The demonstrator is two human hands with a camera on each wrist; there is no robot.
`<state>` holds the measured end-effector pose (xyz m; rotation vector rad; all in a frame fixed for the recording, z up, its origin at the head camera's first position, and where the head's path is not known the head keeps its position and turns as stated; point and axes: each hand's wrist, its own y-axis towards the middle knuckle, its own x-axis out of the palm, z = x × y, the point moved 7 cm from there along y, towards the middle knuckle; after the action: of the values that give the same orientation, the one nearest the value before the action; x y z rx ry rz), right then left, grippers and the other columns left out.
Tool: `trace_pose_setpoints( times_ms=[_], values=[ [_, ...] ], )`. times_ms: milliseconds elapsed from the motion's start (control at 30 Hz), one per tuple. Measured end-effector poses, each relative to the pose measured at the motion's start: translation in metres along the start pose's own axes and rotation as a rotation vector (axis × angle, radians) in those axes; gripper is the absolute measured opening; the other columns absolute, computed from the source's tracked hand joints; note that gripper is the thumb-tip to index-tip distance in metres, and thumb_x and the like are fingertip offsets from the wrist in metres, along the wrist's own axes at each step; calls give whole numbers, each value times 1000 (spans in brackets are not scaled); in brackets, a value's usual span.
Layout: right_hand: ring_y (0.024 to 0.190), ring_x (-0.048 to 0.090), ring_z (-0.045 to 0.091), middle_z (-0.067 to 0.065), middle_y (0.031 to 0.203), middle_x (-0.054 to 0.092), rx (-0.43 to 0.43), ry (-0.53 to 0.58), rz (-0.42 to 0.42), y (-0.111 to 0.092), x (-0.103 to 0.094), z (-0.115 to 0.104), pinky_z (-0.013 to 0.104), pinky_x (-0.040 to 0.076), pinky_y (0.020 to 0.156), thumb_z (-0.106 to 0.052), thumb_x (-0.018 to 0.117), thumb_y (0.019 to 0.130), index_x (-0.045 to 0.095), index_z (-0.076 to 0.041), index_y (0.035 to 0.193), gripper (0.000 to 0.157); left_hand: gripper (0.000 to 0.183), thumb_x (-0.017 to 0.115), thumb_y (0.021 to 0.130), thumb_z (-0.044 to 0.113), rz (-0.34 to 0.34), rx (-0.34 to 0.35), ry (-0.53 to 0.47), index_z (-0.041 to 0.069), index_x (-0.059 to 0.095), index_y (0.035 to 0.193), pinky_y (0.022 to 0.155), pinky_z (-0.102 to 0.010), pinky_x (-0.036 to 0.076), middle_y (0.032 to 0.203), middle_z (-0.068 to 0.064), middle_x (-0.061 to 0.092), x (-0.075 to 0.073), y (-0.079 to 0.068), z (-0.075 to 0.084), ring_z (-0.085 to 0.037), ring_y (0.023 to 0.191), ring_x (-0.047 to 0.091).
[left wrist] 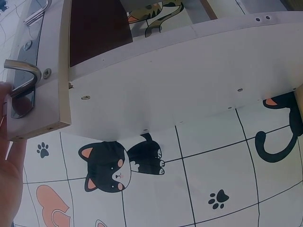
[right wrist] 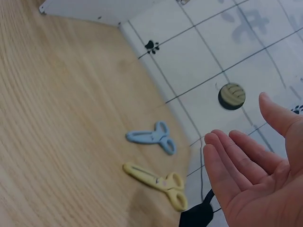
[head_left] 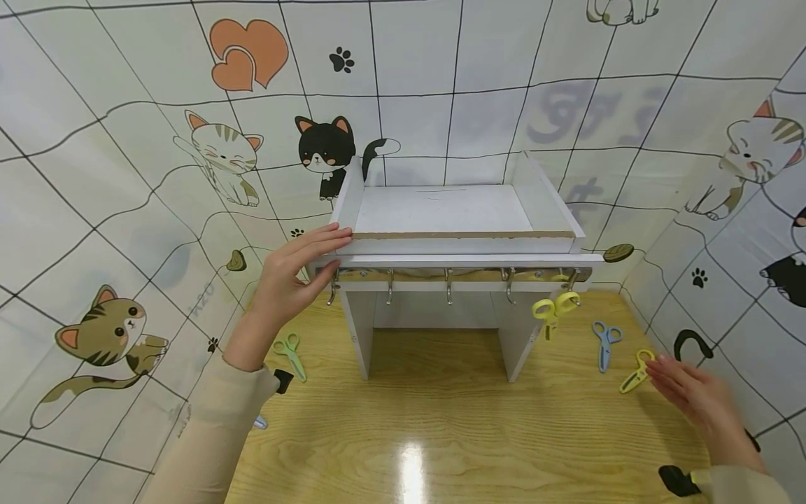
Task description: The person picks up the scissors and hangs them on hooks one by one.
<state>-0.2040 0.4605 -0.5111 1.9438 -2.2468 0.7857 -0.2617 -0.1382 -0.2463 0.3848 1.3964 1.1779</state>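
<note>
A white shelf (head_left: 466,246) with a tray-like top and a row of metal hooks along its front stands on the wooden table. My left hand (head_left: 292,276) holds its left end, fingers over the top edge and thumb near the front hook rail. In the left wrist view part of that hand shows beside a metal hook (left wrist: 28,75). Yellow scissors (head_left: 550,315) hang from the rightmost hook. My right hand (head_left: 708,406) is empty, fingers extended, above the table's right side. Closest to it lie other yellow scissors (head_left: 634,374), with blue scissors (head_left: 604,344) beside them.
Green scissors (head_left: 292,355) lie left of the shelf on the table (head_left: 403,413). A bluish tip (head_left: 260,422) shows beside the left sleeve, mostly hidden. Cat-printed sheeting (head_left: 415,126) surrounds the table at the back and sides.
</note>
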Motion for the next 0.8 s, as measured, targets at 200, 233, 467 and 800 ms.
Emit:
trace_pose_setpoints(
  times_ms=[200, 233, 467, 800],
  values=[
    [79, 70, 9, -6, 82, 72, 97, -12, 132, 18, -33, 19, 27, 59, 75, -23, 67, 87, 73, -20, 78, 11, 44, 70, 78, -8, 1, 0, -3, 7, 65, 120, 107, -32, 42, 125, -5, 63, 0, 0, 0, -23, 124, 53],
    [78, 70, 9, -5, 81, 72, 123, -3, 144, 20, -38, 22, 27, 59, 76, -23, 67, 87, 73, -20, 77, 11, 44, 70, 78, -8, 1, -2, -4, 7, 65, 120, 107, -32, 42, 125, -5, 63, 0, 0, -1, -23, 124, 53],
    [76, 70, 9, -5, 77, 70, 208, -35, 203, 36, -59, 44, 24, 58, 76, -30, 69, 85, 69, -23, 71, 16, 44, 70, 78, -8, 0, -7, 3, 8, 66, 120, 106, -31, 42, 125, -4, 63, 0, -1, -2, -23, 123, 53],
    [67, 68, 8, -5, 67, 68, 266, 25, 411, 54, -87, 64, 23, 59, 70, -20, 75, 79, 67, -20, 63, 19, 43, 69, 79, -6, -3, 5, 15, 7, 65, 120, 106, -31, 42, 125, -5, 63, -1, 0, -2, -23, 123, 54]
  ],
)
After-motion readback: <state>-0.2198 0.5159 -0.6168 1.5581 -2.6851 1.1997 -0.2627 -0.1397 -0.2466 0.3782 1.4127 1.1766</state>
